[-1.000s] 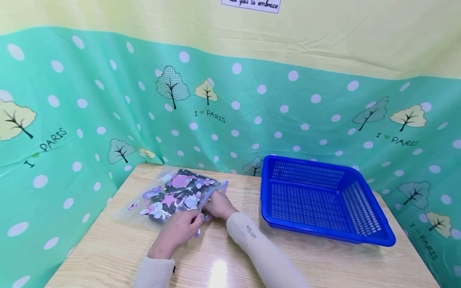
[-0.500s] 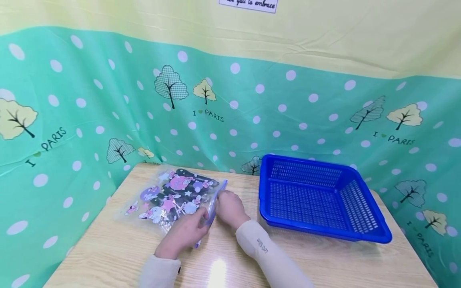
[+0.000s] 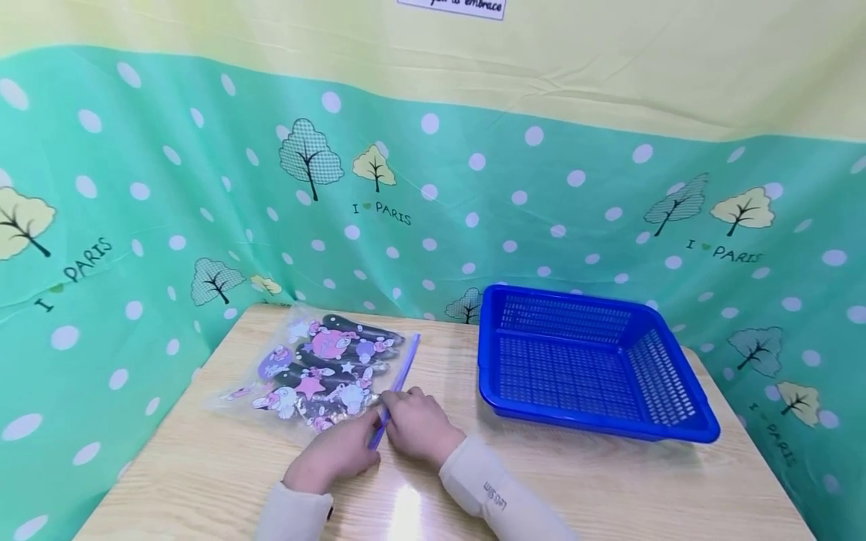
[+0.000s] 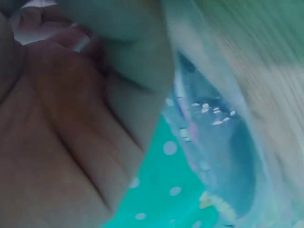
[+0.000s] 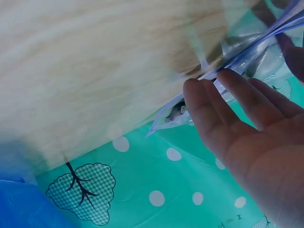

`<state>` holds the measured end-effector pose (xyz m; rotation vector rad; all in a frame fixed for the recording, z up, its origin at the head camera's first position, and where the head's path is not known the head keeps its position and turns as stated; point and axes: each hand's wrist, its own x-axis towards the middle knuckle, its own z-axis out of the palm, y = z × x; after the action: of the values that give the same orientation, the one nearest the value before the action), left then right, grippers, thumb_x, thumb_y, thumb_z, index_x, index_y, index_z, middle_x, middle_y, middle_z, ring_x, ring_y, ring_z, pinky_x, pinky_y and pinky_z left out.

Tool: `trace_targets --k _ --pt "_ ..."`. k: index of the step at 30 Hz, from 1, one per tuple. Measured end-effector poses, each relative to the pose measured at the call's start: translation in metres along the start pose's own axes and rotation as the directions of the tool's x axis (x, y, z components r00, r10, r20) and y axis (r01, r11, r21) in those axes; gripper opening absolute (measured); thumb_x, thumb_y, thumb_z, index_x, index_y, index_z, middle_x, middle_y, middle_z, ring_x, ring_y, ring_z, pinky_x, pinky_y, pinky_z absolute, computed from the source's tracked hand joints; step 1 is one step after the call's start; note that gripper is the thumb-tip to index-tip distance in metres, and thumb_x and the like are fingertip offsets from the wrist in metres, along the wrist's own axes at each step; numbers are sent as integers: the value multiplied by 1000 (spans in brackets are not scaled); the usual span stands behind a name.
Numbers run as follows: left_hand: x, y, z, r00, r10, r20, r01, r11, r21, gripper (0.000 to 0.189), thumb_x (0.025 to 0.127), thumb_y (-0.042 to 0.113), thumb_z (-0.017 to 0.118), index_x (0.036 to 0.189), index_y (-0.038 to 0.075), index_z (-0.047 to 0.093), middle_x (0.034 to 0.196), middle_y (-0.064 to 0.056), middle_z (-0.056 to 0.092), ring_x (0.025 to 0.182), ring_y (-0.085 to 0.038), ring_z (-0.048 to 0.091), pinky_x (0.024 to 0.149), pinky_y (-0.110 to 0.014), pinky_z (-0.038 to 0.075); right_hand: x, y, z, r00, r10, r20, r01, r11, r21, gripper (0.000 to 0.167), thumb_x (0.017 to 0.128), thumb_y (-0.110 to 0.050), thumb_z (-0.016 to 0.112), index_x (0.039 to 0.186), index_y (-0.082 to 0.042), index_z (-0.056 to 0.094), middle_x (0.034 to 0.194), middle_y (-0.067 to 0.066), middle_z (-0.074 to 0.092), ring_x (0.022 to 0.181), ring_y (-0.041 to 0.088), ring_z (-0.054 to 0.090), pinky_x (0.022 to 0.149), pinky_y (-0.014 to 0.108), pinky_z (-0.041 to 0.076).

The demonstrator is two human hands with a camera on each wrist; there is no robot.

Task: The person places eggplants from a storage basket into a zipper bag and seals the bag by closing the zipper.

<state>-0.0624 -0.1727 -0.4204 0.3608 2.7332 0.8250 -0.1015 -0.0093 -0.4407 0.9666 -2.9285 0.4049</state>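
A clear zip bag (image 3: 318,376) printed with pink and purple cartoon figures lies on the table in the head view. Several long dark objects show through its plastic. Its purple zip edge (image 3: 406,364) points to the right. My left hand (image 3: 338,451) pinches the near end of that edge; its fingertips are partly hidden. My right hand (image 3: 421,427) holds the same edge just beyond, its fingers (image 5: 204,102) along the strip in the right wrist view. The left wrist view is filled by my palm (image 4: 66,137), with the bag (image 4: 223,147) beside it.
A blue plastic basket (image 3: 483,368) with perforated walls stands to the right on the wooden table (image 3: 203,481). Behind the table hangs a green and yellow curtain (image 3: 528,180) with dots and trees.
My right hand has come out from the bag's mouth and moved down the outside of the zip edge to beside the left hand. The edge now lies straighter and flatter.
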Motion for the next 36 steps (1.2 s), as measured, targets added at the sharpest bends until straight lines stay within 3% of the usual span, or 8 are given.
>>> trace_targets --k 4,7,11,18,23,26,29,36 --pt "-7 -2 4 1000 5 -19 -3 996 86 58 74 8 81 124 -2 55 97 -20 67 90 -41 66 79 -58 52 -5 -7 -3 998 -6 65 9 999 -53 29 95 -22 63 120 -9 69 121 8 67 103 28 62 80 43 54" --pt "-8 -3 6 998 36 -45 -32 996 86 44 77 2 76 114 0 54 87 -15 63 83 -38 65 75 -56 52 -7 -13 -3 998 -43 55 48 995 -89 22 93 -24 66 109 -11 72 110 7 68 97 25 63 75 41 54" --pt "-8 -5 2 997 41 -64 -36 996 85 35 75 -2 71 106 3 55 83 -11 62 78 -34 64 74 -54 52 -8 -19 -1 994 -105 -32 102 991 -85 17 90 -21 69 104 -12 73 99 3 67 92 21 61 71 35 52" --pt "-14 -1 -22 989 35 -145 -23 996 87 32 76 -2 71 105 8 60 92 -5 65 82 -24 64 76 -49 54 -4 -22 -2 979 -111 -172 129 987 96 30 88 -15 73 117 -9 71 122 8 64 119 25 55 100 38 46" --pt "-18 1 -41 968 78 -238 -79 997 2 34 78 -6 65 106 12 57 84 1 56 73 -14 53 66 -36 48 5 -23 -7 949 -92 -301 160 965 210 15 92 -16 72 106 -12 73 114 2 70 115 22 57 103 37 43" --pt "-20 -4 -48 936 112 -334 -138 989 -54 31 83 -7 65 108 11 57 86 2 55 76 -12 53 69 -34 49 13 -24 -10 928 -45 -369 168 936 308 9 94 -14 71 102 -14 73 105 -2 72 106 18 61 97 37 45" --pt "-21 -8 -52 891 133 -435 -181 981 -72 22 89 -2 70 106 10 61 87 4 57 79 -13 54 71 -33 50 18 -23 -15 909 31 -417 165 889 427 8 93 -11 71 101 -13 73 102 -2 73 102 17 63 94 41 46" --pt "-12 -2 -68 774 163 -612 -299 946 -126 8 92 5 72 91 12 69 85 4 62 78 -14 56 71 -33 50 22 -24 -36 852 115 -511 234 790 567 11 93 -7 70 103 -9 74 102 1 73 103 19 65 108 54 35"
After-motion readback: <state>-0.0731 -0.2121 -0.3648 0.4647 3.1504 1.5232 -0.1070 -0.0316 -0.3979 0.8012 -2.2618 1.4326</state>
